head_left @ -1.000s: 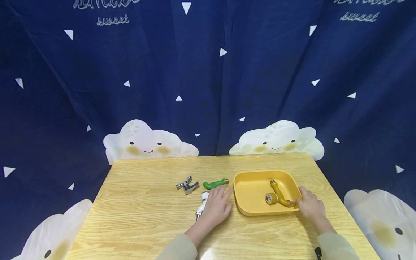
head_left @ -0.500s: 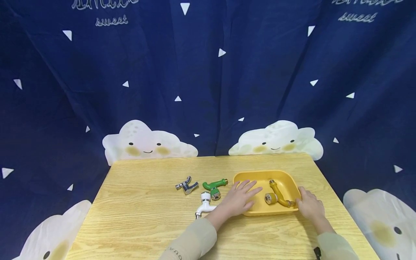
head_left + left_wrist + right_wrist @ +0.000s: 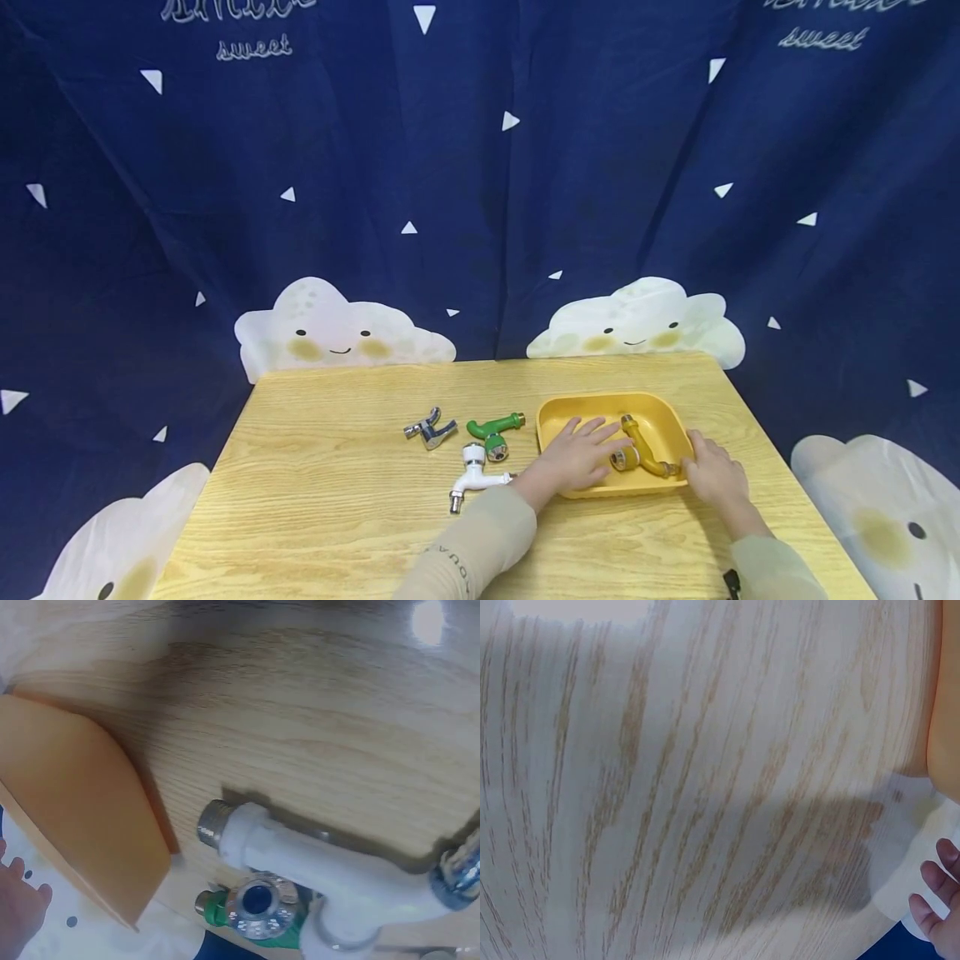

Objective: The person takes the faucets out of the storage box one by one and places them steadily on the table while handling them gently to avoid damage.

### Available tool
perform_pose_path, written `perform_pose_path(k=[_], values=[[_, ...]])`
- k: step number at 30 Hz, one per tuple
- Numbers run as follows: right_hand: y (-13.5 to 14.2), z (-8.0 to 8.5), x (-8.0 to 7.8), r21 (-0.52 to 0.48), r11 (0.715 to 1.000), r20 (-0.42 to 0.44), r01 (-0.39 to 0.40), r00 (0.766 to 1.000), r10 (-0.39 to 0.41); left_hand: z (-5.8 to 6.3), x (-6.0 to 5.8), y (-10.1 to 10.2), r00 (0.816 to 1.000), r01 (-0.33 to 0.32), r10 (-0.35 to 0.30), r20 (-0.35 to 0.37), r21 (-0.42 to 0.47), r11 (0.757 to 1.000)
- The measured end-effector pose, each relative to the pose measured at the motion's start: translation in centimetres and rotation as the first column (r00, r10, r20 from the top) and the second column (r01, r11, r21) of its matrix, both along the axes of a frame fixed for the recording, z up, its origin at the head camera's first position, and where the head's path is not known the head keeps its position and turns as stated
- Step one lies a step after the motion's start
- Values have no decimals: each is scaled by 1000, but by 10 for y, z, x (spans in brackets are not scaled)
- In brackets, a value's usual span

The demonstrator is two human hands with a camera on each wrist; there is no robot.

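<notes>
My left hand hovers over the left part of a yellow plastic tray, fingers spread and holding nothing. A yellow tap lies inside the tray, just right of those fingertips. At the tray's right rim, my right hand grips the edge, its thumb at the rim and its fingers outside. On the table left of the tray lie a green tap, a white tap and a chrome tap. The left wrist view shows the white tap close up, with the green one partly hidden behind it.
The wooden table carries all these things. A dark blue curtain with cloud prints hangs behind and at both sides. A small black object shows by the right sleeve.
My left hand has moved right, from over the white and green taps to over the tray, uncovering both taps. The right hand has stayed at the tray's rim.
</notes>
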State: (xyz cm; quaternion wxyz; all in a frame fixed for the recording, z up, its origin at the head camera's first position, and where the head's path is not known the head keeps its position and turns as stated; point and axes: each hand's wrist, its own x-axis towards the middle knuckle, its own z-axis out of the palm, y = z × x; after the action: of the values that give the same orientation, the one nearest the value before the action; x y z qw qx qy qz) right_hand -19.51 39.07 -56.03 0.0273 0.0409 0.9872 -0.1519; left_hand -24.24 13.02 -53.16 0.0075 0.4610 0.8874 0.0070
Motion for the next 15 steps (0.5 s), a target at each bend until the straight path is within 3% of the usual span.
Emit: perform_pose_path(k=[15], values=[[1,-1,0,0,1000,-9,1,1000,-1,-4,1,28,999,-16,12,-30,-148,989]])
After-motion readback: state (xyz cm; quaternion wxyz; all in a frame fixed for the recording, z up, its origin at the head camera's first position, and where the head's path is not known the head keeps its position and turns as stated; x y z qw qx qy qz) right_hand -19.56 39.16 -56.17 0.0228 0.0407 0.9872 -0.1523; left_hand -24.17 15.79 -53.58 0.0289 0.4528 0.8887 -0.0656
